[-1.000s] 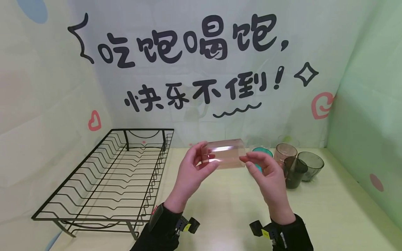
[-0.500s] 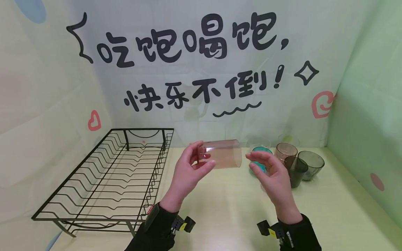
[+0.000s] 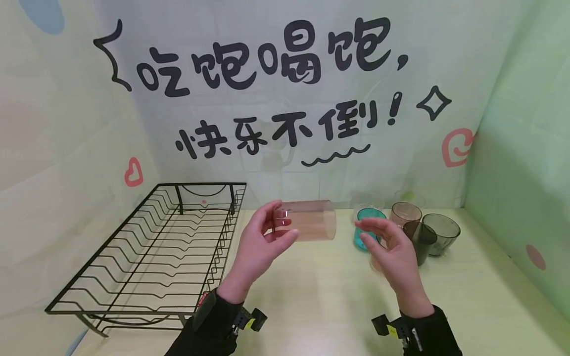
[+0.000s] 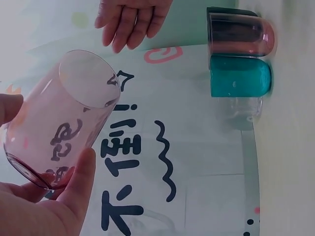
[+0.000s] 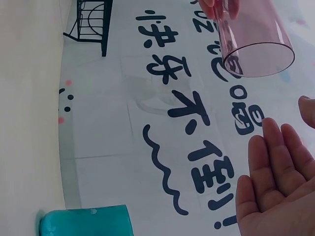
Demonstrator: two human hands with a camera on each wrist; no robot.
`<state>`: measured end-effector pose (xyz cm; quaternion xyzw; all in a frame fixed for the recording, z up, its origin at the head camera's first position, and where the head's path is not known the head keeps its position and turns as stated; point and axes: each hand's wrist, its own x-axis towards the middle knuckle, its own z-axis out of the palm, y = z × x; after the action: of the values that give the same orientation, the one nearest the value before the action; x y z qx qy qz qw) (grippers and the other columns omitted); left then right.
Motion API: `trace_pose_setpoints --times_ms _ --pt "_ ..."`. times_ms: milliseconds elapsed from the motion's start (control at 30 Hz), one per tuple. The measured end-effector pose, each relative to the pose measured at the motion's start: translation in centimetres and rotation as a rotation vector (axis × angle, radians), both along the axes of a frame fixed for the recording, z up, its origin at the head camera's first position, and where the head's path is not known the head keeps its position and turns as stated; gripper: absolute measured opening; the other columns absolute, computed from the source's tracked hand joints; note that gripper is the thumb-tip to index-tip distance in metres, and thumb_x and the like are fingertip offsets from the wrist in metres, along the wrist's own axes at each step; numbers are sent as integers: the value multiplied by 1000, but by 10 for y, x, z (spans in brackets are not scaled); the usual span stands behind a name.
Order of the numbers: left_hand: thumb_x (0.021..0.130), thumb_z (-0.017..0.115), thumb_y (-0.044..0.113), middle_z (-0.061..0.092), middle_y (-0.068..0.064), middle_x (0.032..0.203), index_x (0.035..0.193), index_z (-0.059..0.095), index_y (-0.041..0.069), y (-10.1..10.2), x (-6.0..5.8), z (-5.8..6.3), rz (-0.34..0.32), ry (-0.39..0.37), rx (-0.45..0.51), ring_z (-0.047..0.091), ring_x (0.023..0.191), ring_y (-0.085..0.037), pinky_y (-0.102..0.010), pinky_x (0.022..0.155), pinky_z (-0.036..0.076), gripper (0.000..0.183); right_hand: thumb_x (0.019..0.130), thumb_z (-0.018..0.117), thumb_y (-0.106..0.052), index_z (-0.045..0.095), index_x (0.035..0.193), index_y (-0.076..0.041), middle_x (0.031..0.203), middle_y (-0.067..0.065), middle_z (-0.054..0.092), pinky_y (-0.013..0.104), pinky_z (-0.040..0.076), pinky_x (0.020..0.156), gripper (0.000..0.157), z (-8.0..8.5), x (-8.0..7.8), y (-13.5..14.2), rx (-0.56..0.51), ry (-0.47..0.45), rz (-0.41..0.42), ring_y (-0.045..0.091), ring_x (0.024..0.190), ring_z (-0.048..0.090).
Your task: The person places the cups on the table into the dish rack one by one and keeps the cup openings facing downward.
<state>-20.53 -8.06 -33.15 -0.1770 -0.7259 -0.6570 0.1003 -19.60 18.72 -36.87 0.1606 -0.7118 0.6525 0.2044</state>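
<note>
A clear pink drinking glass [image 3: 311,220] lies sideways in the air above the table, its mouth toward the right. My left hand [image 3: 262,242] grips it round the base end, thumb in front and fingers behind. In the left wrist view the pink glass [image 4: 61,118] shows its thin round rim and darker bottom. My right hand [image 3: 396,252] is apart from the glass, fingers relaxed with nothing between them. It overlaps the standing cups in the head view. The right wrist view shows that hand [image 5: 280,172] below the glass rim [image 5: 258,60], palm turned toward it.
At the back right stand a teal cup [image 3: 365,242], a pinkish cup [image 3: 406,211], a dark grey cup [image 3: 420,242] and a grey-green bowl-shaped glass [image 3: 443,235]. A black wire dish rack [image 3: 153,269] occupies the left side. A lettered cloth wall [image 3: 276,178] closes off the back.
My right hand has let go of the pink glass's mouth end and moved right. The left hand has carried the glass a little to the left.
</note>
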Motion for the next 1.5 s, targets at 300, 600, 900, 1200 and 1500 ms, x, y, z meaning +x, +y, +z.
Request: trace_pose_setpoints --times_ms 300,600,900,1200,1500 --pt "82 80 5 58 -15 118 142 45 2 -9 0 8 22 27 -37 59 107 -27 -30 89 54 70 94 66 -4 60 121 5 117 2 67 20 50 89 29 -6 -1 4 11 -45 -19 16 111 58" --pt "82 80 4 59 -15 117 143 45 2 -23 -2 17 51 49 -83 60 107 -26 -30 88 55 71 94 67 -5 64 121 0 119 6 65 17 49 87 28 -11 -4 4 108 -32 -80 14 110 55" --pt "82 80 7 59 -14 118 143 45 3 -38 -8 34 103 100 -185 61 105 -25 -32 90 54 70 87 74 -2 66 119 -2 119 9 66 25 38 97 33 -19 -11 3 328 91 -191 7 113 53" --pt "83 80 11 59 -12 120 145 43 3 -60 -14 49 167 103 -283 65 99 -24 -37 91 53 72 84 77 -2 66 118 -2 118 10 67 20 38 96 36 -22 -12 6 401 112 -234 7 112 54" --pt "85 79 18 56 -13 118 144 43 3 -86 -27 55 251 85 -354 59 101 -25 -26 87 53 71 82 78 -1 67 116 1 116 11 67 21 39 93 36 -27 -11 16 466 116 -265 14 108 55"
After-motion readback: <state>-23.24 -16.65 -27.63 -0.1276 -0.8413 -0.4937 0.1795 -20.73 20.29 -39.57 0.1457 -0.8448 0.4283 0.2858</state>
